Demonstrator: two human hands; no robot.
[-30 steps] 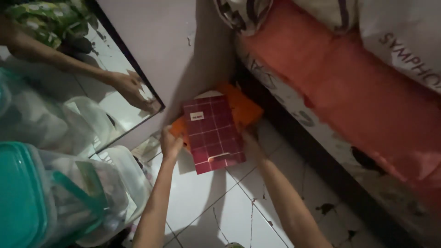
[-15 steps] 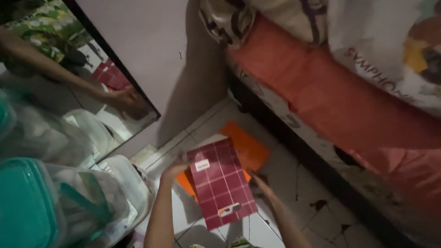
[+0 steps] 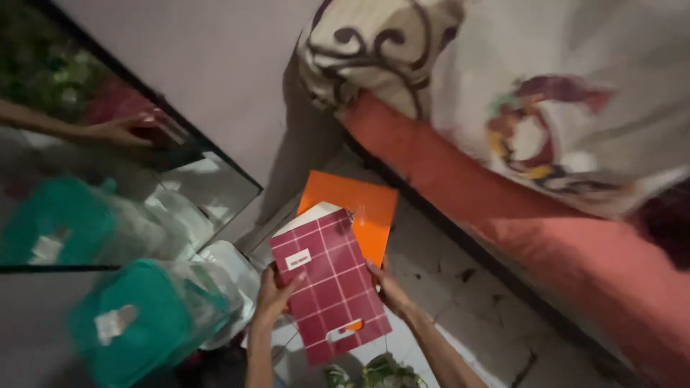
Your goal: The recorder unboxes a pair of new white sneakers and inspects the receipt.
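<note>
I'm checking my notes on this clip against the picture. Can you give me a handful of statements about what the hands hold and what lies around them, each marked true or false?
1. Both hands hold a dark red checked bag. True: the left hand is at its left edge, the right hand at its right edge.
2. A blue folder lies behind the red bag. False: the flat piece behind it is an orange bag.
3. A container with a teal lid stands to the left of the hands. True.
4. The mattress at the right is covered in green. False: its cover is orange-red.
5. A mirror leans against the wall at the left. True.
</note>
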